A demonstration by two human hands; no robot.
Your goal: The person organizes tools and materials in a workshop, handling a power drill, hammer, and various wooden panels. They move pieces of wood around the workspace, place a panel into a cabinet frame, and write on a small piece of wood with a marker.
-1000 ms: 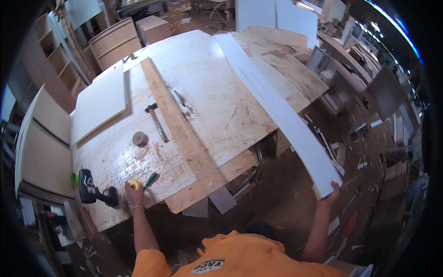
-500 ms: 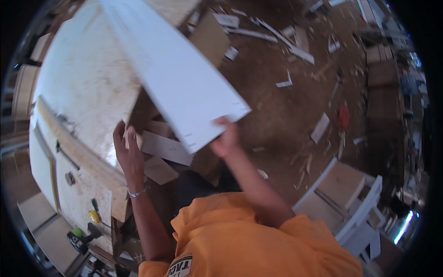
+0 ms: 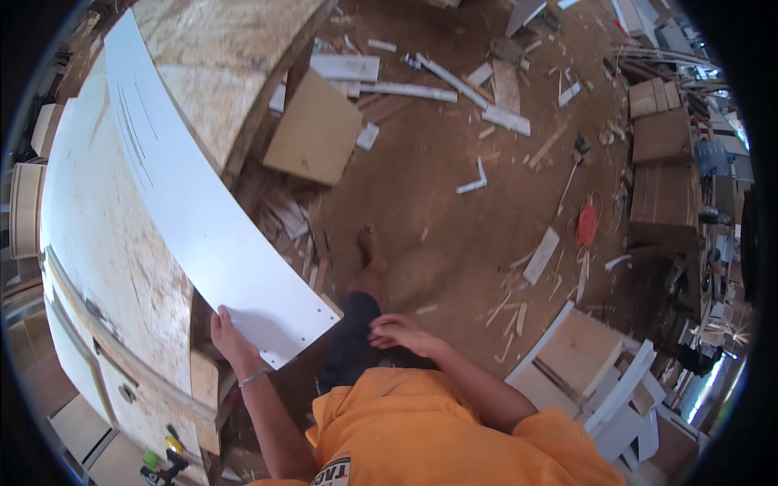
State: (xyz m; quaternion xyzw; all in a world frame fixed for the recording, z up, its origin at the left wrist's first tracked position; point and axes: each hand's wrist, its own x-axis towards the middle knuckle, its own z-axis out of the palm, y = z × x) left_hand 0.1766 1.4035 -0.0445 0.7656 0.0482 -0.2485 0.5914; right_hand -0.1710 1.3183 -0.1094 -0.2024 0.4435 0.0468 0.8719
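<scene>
White board [image 3: 212,231] swings toward the workbench [image 3: 93,202], passed from right hand [image 3: 401,334] to left hand [image 3: 235,340]

The left hand is now clamped on the board's left long edge, just past the workbench's right edge. The right hand, on the board's end half a second ago, is off it, fingers loosely curled and holding nothing, farther right of the workbench. The two hands are apart.

The board runs lengthwise over the workbench, its far part above the top; whether it rests flat there I cannot tell. Its near end, dotted with small dark marks, juts beyond the workbench's right edge.

Just right of the workbench leans a tan panel [image 3: 316,130]. Beyond it, brown floor [image 3: 470,235] spreads wide with room to step, scraps strewn about, among them an L-shaped white strip [image 3: 476,180]. Well right of the workbench, stacked brown boxes [image 3: 664,190] bound that space; nearer, a white-framed wooden piece [image 3: 579,344] narrows it.
</scene>
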